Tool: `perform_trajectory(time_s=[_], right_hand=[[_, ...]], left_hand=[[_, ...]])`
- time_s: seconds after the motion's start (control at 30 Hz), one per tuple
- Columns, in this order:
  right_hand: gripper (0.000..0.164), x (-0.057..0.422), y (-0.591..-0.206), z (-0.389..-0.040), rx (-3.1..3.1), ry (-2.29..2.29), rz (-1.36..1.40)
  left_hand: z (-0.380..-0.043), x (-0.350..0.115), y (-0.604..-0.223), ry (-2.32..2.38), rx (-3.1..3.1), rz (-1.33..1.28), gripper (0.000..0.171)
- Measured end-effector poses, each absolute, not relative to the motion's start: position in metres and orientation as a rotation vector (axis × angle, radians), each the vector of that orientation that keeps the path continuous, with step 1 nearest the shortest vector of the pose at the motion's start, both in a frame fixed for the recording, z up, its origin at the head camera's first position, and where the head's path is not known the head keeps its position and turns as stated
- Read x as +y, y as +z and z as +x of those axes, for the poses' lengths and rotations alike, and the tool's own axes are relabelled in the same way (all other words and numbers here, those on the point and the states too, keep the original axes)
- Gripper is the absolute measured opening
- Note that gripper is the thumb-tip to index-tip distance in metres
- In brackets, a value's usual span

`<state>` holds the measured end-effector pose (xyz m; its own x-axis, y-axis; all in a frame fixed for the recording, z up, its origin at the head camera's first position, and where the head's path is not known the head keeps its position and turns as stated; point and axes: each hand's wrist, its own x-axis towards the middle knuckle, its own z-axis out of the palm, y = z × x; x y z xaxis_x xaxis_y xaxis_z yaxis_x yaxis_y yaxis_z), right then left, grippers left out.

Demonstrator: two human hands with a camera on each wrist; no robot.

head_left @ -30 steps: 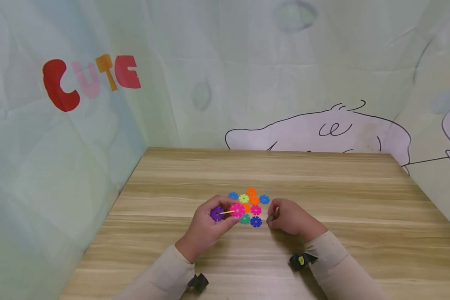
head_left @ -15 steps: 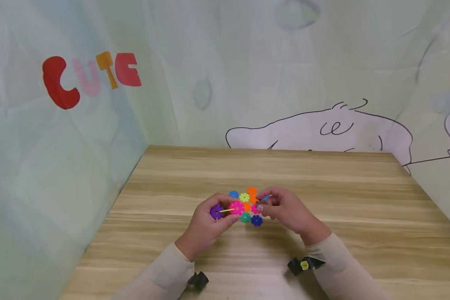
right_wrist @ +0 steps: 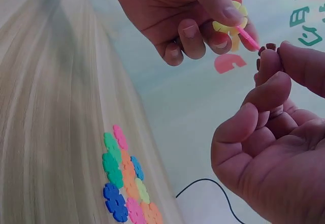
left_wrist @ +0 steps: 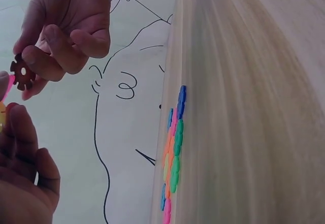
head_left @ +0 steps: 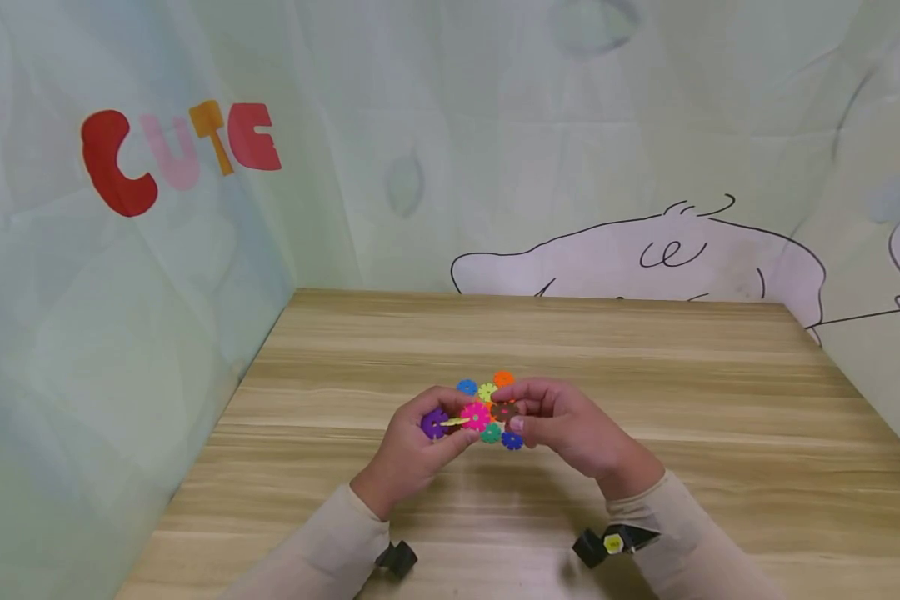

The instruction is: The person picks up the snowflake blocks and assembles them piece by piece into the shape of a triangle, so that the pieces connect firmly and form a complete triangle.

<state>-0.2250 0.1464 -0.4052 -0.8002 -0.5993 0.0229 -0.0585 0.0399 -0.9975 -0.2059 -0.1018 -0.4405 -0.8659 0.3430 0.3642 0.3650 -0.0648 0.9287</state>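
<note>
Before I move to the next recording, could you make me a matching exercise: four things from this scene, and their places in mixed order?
Things:
1. brown disc
2. dark blue disc
3. held yellow disc
4. red letter C

Places:
A. on the wall
B. between the purple disc and a pink disc
C. pinched by the right hand
D. lying on the table

Pairs: 1-C, 2-D, 3-B, 4-A

In the right wrist view, the right fingers (right_wrist: pixel 269 91) mostly hide the brown disc (head_left: pixel 500 413). The left wrist view's edge cuts off the pink disc (head_left: pixel 476 411).
</note>
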Motion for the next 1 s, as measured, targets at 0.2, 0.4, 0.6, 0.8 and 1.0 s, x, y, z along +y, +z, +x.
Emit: perform_trajectory(time_s=[0.2, 0.4, 0.6, 0.8, 1.0], right_hand=[[0.033, 0.1446, -0.4046, -0.2239, 1.843, -1.816, -0.695], [0.033, 0.1440, -0.4052, -0.2237, 1.682, -1.855, -0.706], [0.022, 0.1448, -0.4077, -0.2233, 1.511, -1.878, -0.684], [0.019, 0.1447, -0.4102, -0.2237, 1.454, -1.864, -0.655], [0.023, 0.1449, -0.4099, -0.2253, 1.500, -1.846, -0.650]], left_hand=[[-0.2060, -0.1020, -0.4398, -2.098, -2.150, -0.831, 0.028], [-0.2059, -0.1022, -0.4412, -2.074, -2.147, -0.880, 0.026], [-0.2041, -0.1028, -0.4393, -2.040, -2.163, -0.928, 0.023], [-0.2034, -0.1028, -0.4373, -1.991, -2.227, -0.930, 0.021], [-0.2040, -0.1023, -0.4380, -2.011, -2.217, -0.920, 0.021]])
